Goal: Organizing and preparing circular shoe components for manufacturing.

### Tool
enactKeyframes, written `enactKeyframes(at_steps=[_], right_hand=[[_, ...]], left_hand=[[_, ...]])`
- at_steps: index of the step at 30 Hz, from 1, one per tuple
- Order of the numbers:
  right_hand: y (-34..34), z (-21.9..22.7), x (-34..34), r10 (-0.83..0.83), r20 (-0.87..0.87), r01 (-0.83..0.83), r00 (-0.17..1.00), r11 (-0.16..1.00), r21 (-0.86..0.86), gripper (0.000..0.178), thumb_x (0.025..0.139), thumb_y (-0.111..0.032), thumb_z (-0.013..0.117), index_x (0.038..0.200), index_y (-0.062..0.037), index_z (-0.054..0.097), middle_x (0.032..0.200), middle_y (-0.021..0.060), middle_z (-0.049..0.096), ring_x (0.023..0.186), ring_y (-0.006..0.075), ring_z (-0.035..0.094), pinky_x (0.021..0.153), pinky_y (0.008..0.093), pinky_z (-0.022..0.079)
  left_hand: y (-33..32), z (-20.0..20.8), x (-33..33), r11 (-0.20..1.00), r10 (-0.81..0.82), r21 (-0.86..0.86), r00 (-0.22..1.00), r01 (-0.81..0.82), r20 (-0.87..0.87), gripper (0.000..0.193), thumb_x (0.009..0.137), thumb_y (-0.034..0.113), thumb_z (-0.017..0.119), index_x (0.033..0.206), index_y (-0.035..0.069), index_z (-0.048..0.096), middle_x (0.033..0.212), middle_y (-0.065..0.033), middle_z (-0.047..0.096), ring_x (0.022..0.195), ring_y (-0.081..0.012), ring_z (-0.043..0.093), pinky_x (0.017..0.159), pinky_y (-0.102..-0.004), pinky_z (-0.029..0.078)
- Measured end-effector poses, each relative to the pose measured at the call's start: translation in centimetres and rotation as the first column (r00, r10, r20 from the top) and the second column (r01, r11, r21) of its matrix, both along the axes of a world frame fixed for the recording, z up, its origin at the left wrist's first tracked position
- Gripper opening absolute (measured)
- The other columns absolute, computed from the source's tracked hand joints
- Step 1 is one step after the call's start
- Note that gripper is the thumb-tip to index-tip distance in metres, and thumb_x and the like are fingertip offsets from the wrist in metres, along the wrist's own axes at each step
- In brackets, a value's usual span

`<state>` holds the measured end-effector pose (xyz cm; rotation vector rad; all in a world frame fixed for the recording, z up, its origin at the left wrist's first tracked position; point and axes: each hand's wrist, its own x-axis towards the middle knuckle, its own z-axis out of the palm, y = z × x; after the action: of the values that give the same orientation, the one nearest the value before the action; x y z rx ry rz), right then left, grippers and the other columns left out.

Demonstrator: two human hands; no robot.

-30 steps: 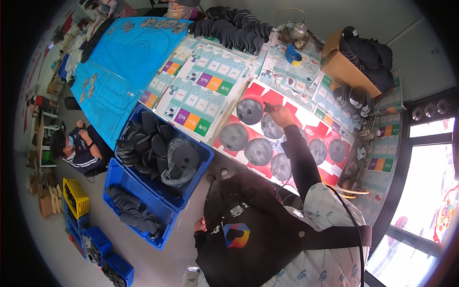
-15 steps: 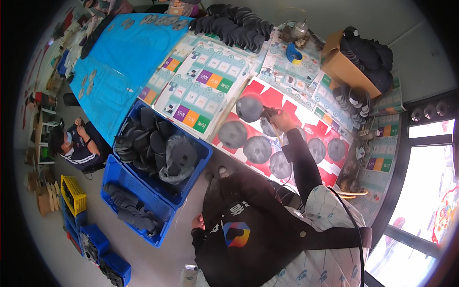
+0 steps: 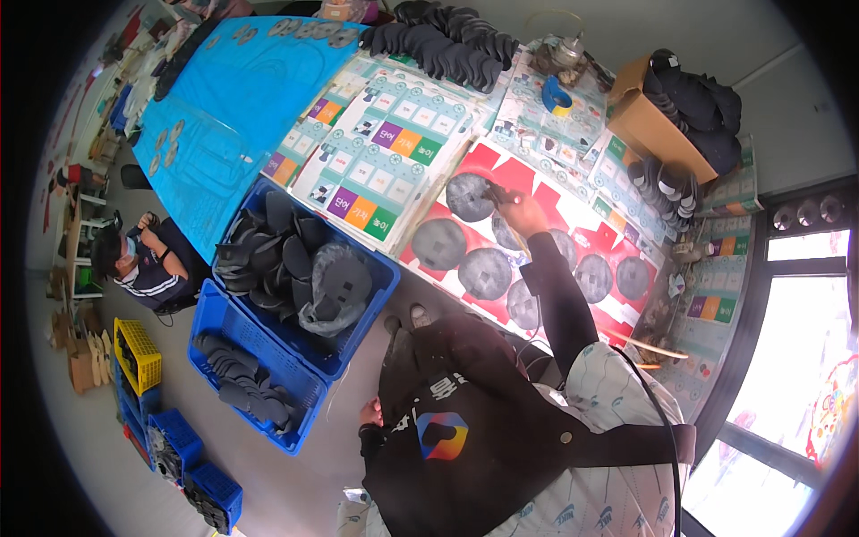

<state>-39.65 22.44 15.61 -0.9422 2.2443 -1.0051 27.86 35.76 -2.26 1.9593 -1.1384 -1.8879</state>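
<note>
My right hand [image 3: 523, 215] is closed around a dark hand tool [image 3: 497, 192], whose exact kind I cannot make out. Its tip reaches over the right edge of a grey round disc [image 3: 467, 198] at the far left of the red-and-white sheet [image 3: 586, 192]. Several similar discs lie flat around it, among them one [image 3: 438, 243] nearer me and one [image 3: 484, 274] in the middle. My forearm partly covers others. Low at my side, away from the table, is my left hand [image 3: 370, 413]; its fingers are too small to read.
Blue crates [image 3: 385, 300] of dark curved pieces stand left of the table. A cardboard box [image 3: 649, 125], a roll of blue tape [image 3: 557, 97] and stacked dark pieces [image 3: 438, 45] sit along the back. A person [image 3: 148, 259] sits beside the blue-covered table [image 3: 242, 98].
My right hand has moved slightly up and left with the tool, from beside the far-left disc to over its edge. My left hand stays low at my side.
</note>
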Motion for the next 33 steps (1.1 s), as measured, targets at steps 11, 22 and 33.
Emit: enactKeyframes(at_steps=[11, 22, 33], right_hand=[[0.9, -0.6, -0.4, 0.020, -0.030, -0.017, 0.999, 0.993, 0.114, 0.030, 0.074, -0.022, 0.062, 0.096, -0.0038, 0.072, 0.096, 0.0292, 0.067, 0.096, 0.0457, 0.064, 0.084, 0.0509, 0.050], [1.7, -0.9, -0.2, -0.074, -0.198, 0.098, 0.977, 0.989, 0.114, 0.031, 0.077, -0.022, 0.060, 0.098, -0.0033, 0.072, 0.095, 0.0283, 0.067, 0.094, 0.0451, 0.065, 0.082, 0.0512, 0.051], [14.8, -3.6, 3.5, 0.054, -0.103, -0.043, 0.993, 0.994, 0.099, 0.042, 0.090, -0.026, 0.066, 0.126, -0.0065, 0.062, 0.108, 0.0191, 0.068, 0.094, 0.0286, 0.066, 0.081, 0.0408, 0.053]], left_hand=[[-1.2, 0.1, 0.9, 0.984, -0.167, -0.040, 0.980, 0.172, 0.110, 0.021, 0.101, 0.028, 0.054, 0.098, 0.011, 0.066, 0.074, 0.0022, 0.059, 0.053, -0.0098, 0.046, 0.042, -0.0251, 0.030], [-2.3, -1.0, 0.8, 0.994, 0.074, 0.086, 0.996, -0.070, -0.047, 0.025, 0.101, 0.024, 0.050, 0.113, 0.009, 0.065, 0.095, -0.0020, 0.071, 0.064, -0.0134, 0.059, 0.046, -0.0259, 0.035], [-9.5, -3.1, -1.1, 0.099, -0.878, -0.083, 0.126, 0.992, 0.462, 0.018, 0.082, 0.028, 0.064, 0.075, 0.011, 0.066, 0.065, -0.0035, 0.064, 0.056, -0.0197, 0.061, 0.050, -0.0345, 0.049]])
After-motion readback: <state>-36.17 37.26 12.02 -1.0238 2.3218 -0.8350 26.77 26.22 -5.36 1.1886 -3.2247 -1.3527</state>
